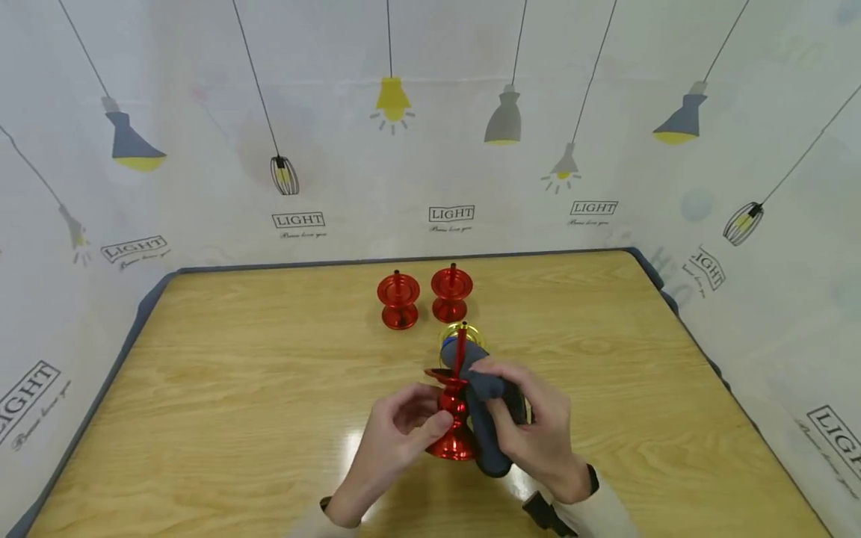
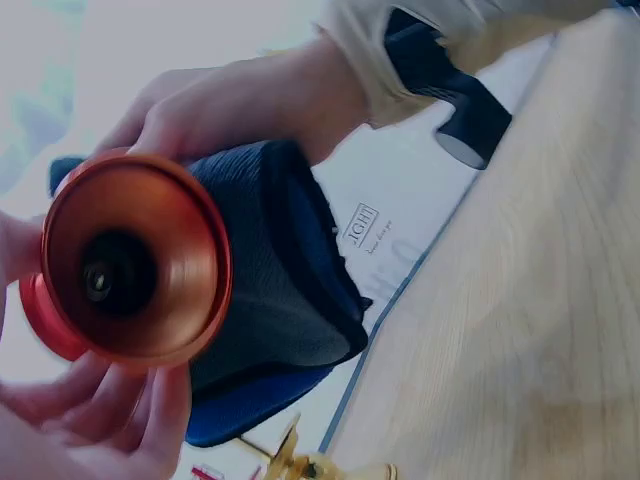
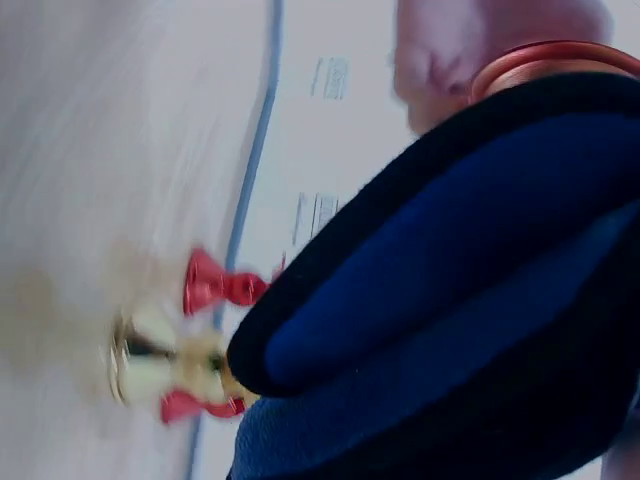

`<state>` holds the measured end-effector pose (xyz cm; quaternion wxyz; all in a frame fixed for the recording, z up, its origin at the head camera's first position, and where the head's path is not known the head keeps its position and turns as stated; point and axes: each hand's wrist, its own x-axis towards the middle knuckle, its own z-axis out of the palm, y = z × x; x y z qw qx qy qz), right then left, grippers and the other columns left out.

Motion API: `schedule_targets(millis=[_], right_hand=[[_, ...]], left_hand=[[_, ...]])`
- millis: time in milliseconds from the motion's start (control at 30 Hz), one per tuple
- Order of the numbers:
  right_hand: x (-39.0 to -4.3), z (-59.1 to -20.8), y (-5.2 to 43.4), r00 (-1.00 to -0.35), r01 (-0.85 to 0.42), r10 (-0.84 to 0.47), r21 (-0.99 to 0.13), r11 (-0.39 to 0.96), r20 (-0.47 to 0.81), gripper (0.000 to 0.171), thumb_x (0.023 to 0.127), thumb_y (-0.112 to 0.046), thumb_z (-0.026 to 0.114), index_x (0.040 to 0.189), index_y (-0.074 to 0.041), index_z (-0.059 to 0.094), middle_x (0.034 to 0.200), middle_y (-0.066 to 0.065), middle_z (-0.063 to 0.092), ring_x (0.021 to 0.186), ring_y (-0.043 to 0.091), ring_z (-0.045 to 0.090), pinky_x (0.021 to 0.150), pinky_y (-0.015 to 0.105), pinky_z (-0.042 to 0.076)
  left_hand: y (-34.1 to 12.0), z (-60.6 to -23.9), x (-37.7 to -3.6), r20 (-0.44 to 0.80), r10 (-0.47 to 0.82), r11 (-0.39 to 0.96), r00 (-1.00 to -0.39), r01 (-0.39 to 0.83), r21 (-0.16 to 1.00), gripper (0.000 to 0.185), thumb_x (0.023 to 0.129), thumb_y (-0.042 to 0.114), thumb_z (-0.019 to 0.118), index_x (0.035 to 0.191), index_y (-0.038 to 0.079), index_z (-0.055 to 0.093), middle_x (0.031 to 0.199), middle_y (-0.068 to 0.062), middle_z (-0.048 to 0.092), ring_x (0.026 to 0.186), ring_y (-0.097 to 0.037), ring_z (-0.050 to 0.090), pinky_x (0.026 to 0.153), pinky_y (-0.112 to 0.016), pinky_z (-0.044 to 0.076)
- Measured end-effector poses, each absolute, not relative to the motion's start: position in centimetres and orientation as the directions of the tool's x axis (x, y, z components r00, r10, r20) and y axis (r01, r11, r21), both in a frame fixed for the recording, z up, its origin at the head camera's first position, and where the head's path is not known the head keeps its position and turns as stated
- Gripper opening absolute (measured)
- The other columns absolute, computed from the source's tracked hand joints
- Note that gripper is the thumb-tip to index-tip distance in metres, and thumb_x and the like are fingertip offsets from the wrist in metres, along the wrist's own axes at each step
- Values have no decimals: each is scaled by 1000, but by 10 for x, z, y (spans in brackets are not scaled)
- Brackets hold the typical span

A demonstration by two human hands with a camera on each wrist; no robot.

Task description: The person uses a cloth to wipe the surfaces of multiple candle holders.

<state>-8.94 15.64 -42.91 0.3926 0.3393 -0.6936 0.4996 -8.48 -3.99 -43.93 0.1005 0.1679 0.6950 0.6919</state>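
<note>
A red metallic candle holder [image 1: 454,441], with a flared base, a tilted dish and an upright spike, is held by my left hand [image 1: 400,430], its fingers and thumb round the stem. My right hand [image 1: 538,418] grips a dark grey-blue cloth mitt [image 1: 491,448] and presses it against the dish and spike. In the left wrist view the hollow underside of the candle holder [image 2: 185,260] faces the camera. The mitt's blue lining [image 3: 450,240] fills much of the right wrist view.
Behind my hands stands a gold candle holder [image 1: 476,331], partly hidden by the mitt. Two more red candle holders [image 1: 400,317] stand side by side farther back on the wooden table [image 1: 235,388]. Printed walls [image 1: 377,187] enclose the table's back and sides.
</note>
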Motion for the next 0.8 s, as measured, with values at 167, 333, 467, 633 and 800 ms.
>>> schedule_targets(millis=[167,333,467,633,800], right_hand=[[-89,-423,152,-361,-897,-142,-301,324,922,20,98,-7,65,103,13,66,97,20,71,90,27,72,97,26,55],[-88,-424,151,-380,-905,-118,-343,252,917,19,97,-4,65,103,15,64,100,22,71,96,27,71,99,27,54],[-88,-429,149,-476,-878,-63,-471,80,877,17,92,9,65,106,19,61,105,23,71,102,26,70,96,29,55],[-89,-434,150,-543,-839,-37,-541,53,839,21,88,14,66,108,18,61,105,21,72,102,24,70,95,28,55],[-90,-429,153,-450,-867,-95,-409,284,888,17,95,-2,65,104,12,66,98,20,72,93,25,71,96,23,54]], left_hand=[[-33,-438,-83,148,284,56,-947,170,984,22,89,18,79,106,7,73,92,-10,73,79,-12,69,78,-28,59],[-38,-444,-87,188,344,-71,-920,174,982,25,94,19,74,112,1,71,99,-7,75,86,-12,69,81,-28,58],[-43,-450,-90,156,509,-321,-846,-19,947,34,101,27,63,120,-2,68,105,2,74,94,-9,69,86,-27,57],[-49,-446,-90,65,598,-315,-799,-160,936,31,104,27,56,120,3,67,107,1,73,98,-9,69,89,-26,56],[-45,-432,-85,84,404,9,-911,96,995,31,95,22,72,117,0,70,102,-11,73,91,-12,70,83,-27,58]])
